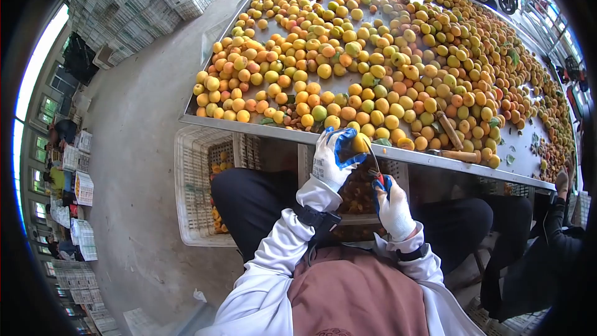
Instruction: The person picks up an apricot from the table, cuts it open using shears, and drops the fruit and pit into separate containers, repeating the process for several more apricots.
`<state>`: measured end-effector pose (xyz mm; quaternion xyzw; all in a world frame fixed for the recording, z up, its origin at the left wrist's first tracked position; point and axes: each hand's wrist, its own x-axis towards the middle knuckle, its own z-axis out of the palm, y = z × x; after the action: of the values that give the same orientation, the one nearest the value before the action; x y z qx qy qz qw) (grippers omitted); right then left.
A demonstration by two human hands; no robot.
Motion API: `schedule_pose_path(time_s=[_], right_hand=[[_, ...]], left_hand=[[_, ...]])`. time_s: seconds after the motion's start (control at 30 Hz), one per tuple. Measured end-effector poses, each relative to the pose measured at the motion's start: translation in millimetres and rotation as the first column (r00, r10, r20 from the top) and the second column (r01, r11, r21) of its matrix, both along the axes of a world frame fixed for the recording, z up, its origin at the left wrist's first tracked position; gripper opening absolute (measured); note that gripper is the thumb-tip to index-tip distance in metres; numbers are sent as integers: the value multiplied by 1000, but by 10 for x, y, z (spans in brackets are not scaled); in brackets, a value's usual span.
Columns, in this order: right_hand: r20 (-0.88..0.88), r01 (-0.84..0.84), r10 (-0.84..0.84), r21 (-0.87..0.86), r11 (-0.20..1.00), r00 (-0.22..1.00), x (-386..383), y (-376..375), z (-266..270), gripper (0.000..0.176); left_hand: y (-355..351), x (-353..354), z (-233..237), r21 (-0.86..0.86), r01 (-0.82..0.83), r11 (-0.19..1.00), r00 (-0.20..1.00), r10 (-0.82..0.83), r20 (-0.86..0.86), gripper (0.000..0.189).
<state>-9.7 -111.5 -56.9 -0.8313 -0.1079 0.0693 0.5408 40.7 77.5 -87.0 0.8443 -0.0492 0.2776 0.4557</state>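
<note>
My left hand [331, 160], in a white glove with blue-coated fingers, is closed round a yellow apricot [361, 144] just in front of the table's edge. A matching glove covers my right hand [394, 211], which grips a small curved knife [380, 178] by its red handle. The thin blade rises beside the apricot, close to its right side. Right behind my hands, many apricots [324, 71] lie spread over the metal table [249, 127]. Two wooden handles [449, 130] rest among the fruit, to the right of my hands.
A white plastic crate [189, 196] with cut apricots stands below the table at left; another crate [401, 174] is under my hands. Another person's hand [562, 182] is at the table's right end. Stacked crates [149, 0] line the back left. People sit among crates far left.
</note>
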Motion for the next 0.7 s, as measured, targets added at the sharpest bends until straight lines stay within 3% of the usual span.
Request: schedule_pose_path(time_s=[0.4, 0.5, 0.63, 0.7], right_hand=[[-4, 13, -14, -137, 990, 1000, 59, 59, 73, 13], [3, 12, -12, -144, 990, 1000, 73, 62, 67, 14], [32, -24, 32, -212, 977, 999, 203, 89, -28, 16], [195, -22, 69, -231, 973, 978, 289, 134, -122, 18]], left_hand=[[60, 38, -163, -36, 70, 997, 997, -68, 47, 58], [35, 32, -114, -125, 99, 987, 995, -97, 27, 59], [37, -18, 47, 37, 91, 995, 994, -93, 56, 54], [27, -18, 53, 78, 105, 991, 992, -109, 60, 53]])
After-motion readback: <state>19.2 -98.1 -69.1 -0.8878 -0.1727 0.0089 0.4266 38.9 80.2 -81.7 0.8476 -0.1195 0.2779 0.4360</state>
